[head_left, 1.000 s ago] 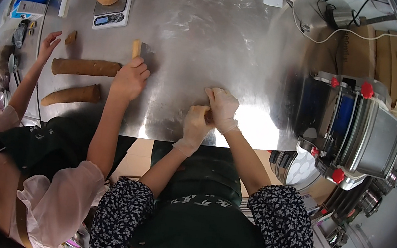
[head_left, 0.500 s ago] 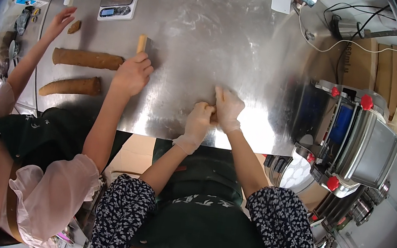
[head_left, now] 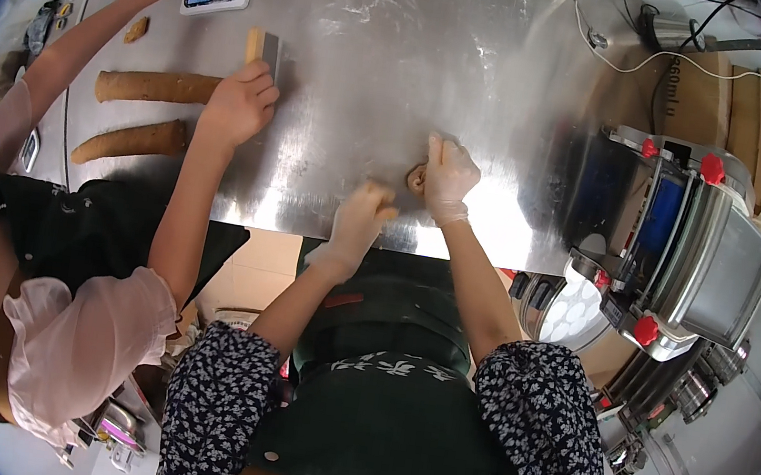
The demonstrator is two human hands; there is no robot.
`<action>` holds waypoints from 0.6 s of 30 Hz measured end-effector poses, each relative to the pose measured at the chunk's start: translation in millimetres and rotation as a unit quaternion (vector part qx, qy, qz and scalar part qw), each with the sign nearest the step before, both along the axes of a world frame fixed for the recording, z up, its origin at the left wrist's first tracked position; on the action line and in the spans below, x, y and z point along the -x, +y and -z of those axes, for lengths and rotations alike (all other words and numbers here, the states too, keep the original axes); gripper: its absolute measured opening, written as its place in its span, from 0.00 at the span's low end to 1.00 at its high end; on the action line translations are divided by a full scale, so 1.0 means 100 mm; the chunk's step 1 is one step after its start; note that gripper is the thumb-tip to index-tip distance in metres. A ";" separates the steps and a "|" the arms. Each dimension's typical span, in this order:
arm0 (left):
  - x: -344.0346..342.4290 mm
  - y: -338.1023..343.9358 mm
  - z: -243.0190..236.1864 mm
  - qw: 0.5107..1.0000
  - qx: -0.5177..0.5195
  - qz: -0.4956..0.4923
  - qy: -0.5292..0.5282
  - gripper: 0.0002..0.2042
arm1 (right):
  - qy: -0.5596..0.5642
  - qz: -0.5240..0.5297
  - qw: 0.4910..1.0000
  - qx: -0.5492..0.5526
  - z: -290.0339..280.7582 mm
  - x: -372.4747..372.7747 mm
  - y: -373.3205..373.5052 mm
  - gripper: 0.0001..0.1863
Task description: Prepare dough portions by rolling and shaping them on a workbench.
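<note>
As our left hand (head_left: 359, 223) grips dough (head_left: 388, 213), our right hand (head_left: 452, 176) a lump (head_left: 416, 179), near the edge of the table (head_left: 352, 90), its steel stretching ahead, machine (head_left: 708, 271) at its right.

Bright light here, and the smooth grey stainless-steel table (head_left: 345, 69) bounces it hard: a burned-out white patch flares near right, beside the right hand in a thin translucent glove (head_left: 452, 178), with a slimmer streak near left. Soft dark shadow under the brown rounded log (head_left: 131, 143). Black rim all round, the far-left clutter bent and soft, blue fringing at the rim.
</note>
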State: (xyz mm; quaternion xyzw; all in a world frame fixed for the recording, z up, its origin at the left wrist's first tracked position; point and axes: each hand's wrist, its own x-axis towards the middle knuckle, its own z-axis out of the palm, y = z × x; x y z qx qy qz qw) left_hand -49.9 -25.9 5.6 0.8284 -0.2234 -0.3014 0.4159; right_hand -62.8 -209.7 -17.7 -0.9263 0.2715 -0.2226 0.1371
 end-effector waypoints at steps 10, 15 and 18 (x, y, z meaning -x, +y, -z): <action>0.50 0.41 0.24 0.959 0.005 0.226 -0.170 0.08 | -0.015 0.029 0.999 -0.026 0.06 0.02 0.04 0.23; 0.06 -0.36 0.03 0.992 0.089 -0.049 -0.078 0.03 | -0.017 0.034 0.995 -0.093 0.16 0.11 0.04 0.22; -0.08 -0.58 0.03 0.993 0.069 -0.064 -0.076 0.03 | -0.020 0.026 0.990 -0.140 0.08 0.11 0.04 0.21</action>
